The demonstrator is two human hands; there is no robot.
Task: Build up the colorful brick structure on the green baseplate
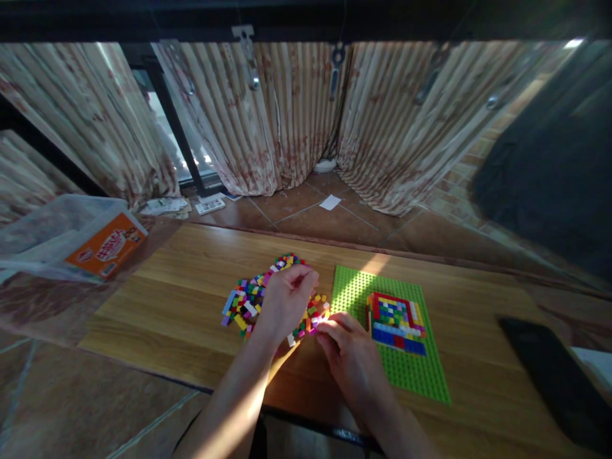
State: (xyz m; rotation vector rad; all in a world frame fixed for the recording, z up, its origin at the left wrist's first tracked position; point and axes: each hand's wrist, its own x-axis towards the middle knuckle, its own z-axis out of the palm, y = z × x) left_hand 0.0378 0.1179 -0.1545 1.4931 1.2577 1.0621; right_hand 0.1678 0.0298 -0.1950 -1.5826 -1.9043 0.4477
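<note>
My left hand (288, 298) hovers over a pile of small toy bricks (248, 293) in many colours, its fingers curled and pressed together; whatever they hold is hidden. At the pile's right edge, my right hand (352, 349) has thumb and fingertips drawn together against the bricks. I cannot make out whether a brick is between them. To the right of the pile lies a green studded baseplate (411, 376). On it sits a built block of bricks (396, 324), with red and blue along its borders and mixed colours inside.
The wooden table (157, 299) carries a dark flat object (549, 376) at the right. A clear plastic bin (57, 223) with an orange label stands beyond the table's left end. Curtains (282, 115) hang behind, and a white paper (329, 202) lies on the floor.
</note>
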